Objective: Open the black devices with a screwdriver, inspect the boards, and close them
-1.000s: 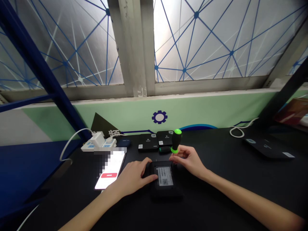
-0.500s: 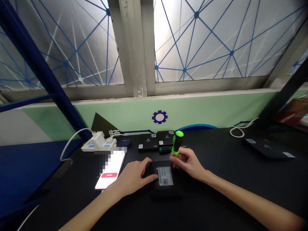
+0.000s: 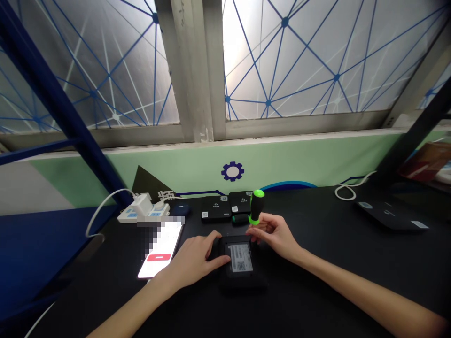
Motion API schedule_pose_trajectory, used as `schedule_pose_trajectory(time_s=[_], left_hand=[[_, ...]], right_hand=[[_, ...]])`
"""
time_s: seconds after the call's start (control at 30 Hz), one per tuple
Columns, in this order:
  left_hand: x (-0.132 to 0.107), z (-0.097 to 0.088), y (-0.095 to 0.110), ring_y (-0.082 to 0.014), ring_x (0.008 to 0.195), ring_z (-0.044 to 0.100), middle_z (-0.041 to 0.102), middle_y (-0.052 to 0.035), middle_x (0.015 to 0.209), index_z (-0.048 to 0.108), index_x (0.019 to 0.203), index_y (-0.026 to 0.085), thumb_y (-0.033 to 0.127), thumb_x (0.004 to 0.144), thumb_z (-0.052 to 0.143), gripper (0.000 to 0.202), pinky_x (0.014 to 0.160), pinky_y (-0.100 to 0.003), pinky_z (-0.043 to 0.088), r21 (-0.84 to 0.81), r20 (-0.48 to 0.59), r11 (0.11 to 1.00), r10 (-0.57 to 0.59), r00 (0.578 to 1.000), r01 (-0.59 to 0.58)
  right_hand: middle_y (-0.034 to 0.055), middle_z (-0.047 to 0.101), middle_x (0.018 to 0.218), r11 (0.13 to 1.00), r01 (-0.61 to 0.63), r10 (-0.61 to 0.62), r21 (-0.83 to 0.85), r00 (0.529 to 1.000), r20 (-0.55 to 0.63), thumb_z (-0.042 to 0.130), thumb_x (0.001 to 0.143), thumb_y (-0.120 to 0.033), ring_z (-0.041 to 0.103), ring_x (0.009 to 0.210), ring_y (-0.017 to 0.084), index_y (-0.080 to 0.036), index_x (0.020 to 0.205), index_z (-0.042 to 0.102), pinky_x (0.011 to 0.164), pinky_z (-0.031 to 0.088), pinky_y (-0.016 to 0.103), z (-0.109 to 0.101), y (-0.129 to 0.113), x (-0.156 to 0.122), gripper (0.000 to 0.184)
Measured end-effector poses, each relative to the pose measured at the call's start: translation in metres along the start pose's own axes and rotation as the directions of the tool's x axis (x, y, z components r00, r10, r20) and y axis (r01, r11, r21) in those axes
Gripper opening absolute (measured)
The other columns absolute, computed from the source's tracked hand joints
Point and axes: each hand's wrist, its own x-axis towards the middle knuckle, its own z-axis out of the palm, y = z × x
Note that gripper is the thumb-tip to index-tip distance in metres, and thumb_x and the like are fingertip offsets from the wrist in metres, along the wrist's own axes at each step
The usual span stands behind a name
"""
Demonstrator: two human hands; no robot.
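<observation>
A black electronic box (image 3: 225, 280) with a grey printed label lies on the dark table in front of me. My left hand (image 3: 197, 257) holds it at the left side, thumb on top beside the label and fingers at the far left corner. My right hand (image 3: 275, 234) pinches a screwdriver (image 3: 257, 206) with a black and bright green handle low down, under the green collar. It stands nearly upright over the box's far right corner. Fingers hide its shaft and tip, so I cannot tell what the tip touches.
Two black boxes (image 3: 214, 209) and a dark green-ended handle (image 3: 241, 219) lie behind the work. A lit phone (image 3: 162, 251) rests left, near a white power strip (image 3: 123, 216) with a charger. Far right are a flat black device (image 3: 391, 217) and a white cable (image 3: 345, 192).
The screwdriver's handle has shifted slightly left, with the fingers of my right hand turning a little. My left hand and the box stay put; the view drifts slightly.
</observation>
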Motion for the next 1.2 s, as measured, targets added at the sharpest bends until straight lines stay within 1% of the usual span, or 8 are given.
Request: schedule_pose_trajectory(time_s=[0.13, 0.27, 0.37, 0.5, 0.63, 0.77, 0.9, 1.2], left_hand=[[0.0, 0.0, 0.001, -0.021, 0.068, 0.059, 0.06, 0.0035, 0.072, 0.057, 0.124, 0.027, 0.069, 0.092, 0.054, 0.052, 0.058, -0.028, 0.031, 0.005, 0.0, 1.0, 0.002, 1.0, -0.002], [0.0, -0.001, 0.001, -0.0206, 0.068, 0.059, 0.06, 0.0038, 0.072, 0.057, 0.124, 0.027, 0.068, 0.093, 0.054, 0.052, 0.057, -0.028, 0.029, 0.002, -0.001, 1.0, 0.007, 1.0, -0.007], [0.0, 0.0, 0.0, -0.0207, 0.068, 0.059, 0.06, 0.0038, 0.072, 0.057, 0.124, 0.027, 0.068, 0.093, 0.054, 0.052, 0.057, -0.028, 0.029, 0.003, -0.002, 1.0, 0.01, 1.0, -0.01], [0.0, 0.0, 0.0, -0.0211, 0.068, 0.059, 0.06, 0.0034, 0.072, 0.057, 0.124, 0.027, 0.068, 0.093, 0.054, 0.051, 0.057, -0.027, 0.029, 0.007, -0.004, 1.0, 0.005, 1.0, -0.005], [0.001, 0.0, 0.0, -0.0209, 0.068, 0.059, 0.06, 0.0036, 0.072, 0.057, 0.123, 0.027, 0.068, 0.092, 0.055, 0.051, 0.057, -0.027, 0.029, 0.006, -0.004, 1.0, 0.001, 1.0, -0.001], [0.001, 0.0, 0.0, -0.0205, 0.067, 0.059, 0.059, 0.0043, 0.071, 0.057, 0.123, 0.028, 0.068, 0.092, 0.055, 0.051, 0.057, -0.027, 0.03, 0.009, -0.003, 1.0, 0.004, 1.0, -0.004], [0.001, 0.0, -0.001, -0.0203, 0.068, 0.059, 0.059, 0.0043, 0.071, 0.057, 0.123, 0.028, 0.068, 0.093, 0.055, 0.051, 0.058, -0.027, 0.03, 0.011, -0.009, 1.0, 0.014, 1.0, -0.014], [0.001, 0.002, -0.001, -0.0206, 0.066, 0.059, 0.06, 0.0035, 0.071, 0.058, 0.124, 0.027, 0.069, 0.092, 0.053, 0.053, 0.058, -0.028, 0.03, 0.012, -0.008, 1.0, 0.008, 1.0, -0.008]], right_hand=[[0.0068, 0.075, 0.082, 0.998, 0.027, -0.025, -0.052, 0.999, 0.041, 0.074, 0.088, -0.044, 0.067, 0.064, 0.015, -0.016, 0.086, 0.071, 0.055, 0.053, 0.024, 0.0, -0.004, -0.001, 0.028], [0.0041, 0.069, 0.077, 0.995, 0.072, -0.068, -0.075, 0.996, 0.058, 0.07, 0.091, -0.044, 0.064, 0.063, 0.014, -0.016, 0.087, 0.072, 0.054, 0.052, 0.023, 0.0, -0.003, -0.002, 0.028], [0.0019, 0.067, 0.072, 0.995, 0.075, -0.072, -0.059, 0.996, 0.049, 0.076, 0.086, -0.044, 0.064, 0.061, 0.015, -0.017, 0.085, 0.071, 0.054, 0.053, 0.024, 0.0, 0.003, -0.002, 0.027], [0.0001, 0.067, 0.065, 0.998, 0.048, -0.049, -0.041, 0.999, -0.008, 0.086, 0.075, -0.041, 0.064, 0.057, 0.016, -0.018, 0.081, 0.068, 0.053, 0.055, 0.026, -0.001, 0.009, -0.001, 0.03], [0.0004, 0.069, 0.066, 0.999, 0.034, -0.034, -0.007, 0.999, -0.024, 0.088, 0.072, -0.04, 0.065, 0.058, 0.016, -0.019, 0.076, 0.065, 0.054, 0.055, 0.027, 0.0, 0.005, -0.001, 0.032], [0.0037, 0.072, 0.071, 0.999, 0.036, -0.036, 0.003, 0.999, -0.006, 0.084, 0.078, -0.04, 0.066, 0.06, 0.016, -0.017, 0.076, 0.068, 0.054, 0.054, 0.025, 0.002, -0.002, -0.002, 0.028], [0.0078, 0.076, 0.082, 0.998, 0.065, -0.065, -0.015, 0.997, 0.033, 0.073, 0.09, -0.038, 0.067, 0.062, 0.015, -0.016, 0.086, 0.072, 0.055, 0.054, 0.024, 0.001, -0.002, -0.002, 0.022], [0.0064, 0.073, 0.082, 0.991, 0.133, -0.133, 0.006, 0.99, 0.051, 0.064, 0.097, -0.036, 0.061, 0.061, 0.013, -0.018, 0.094, 0.074, 0.055, 0.053, 0.025, 0.002, -0.003, -0.003, 0.02]])
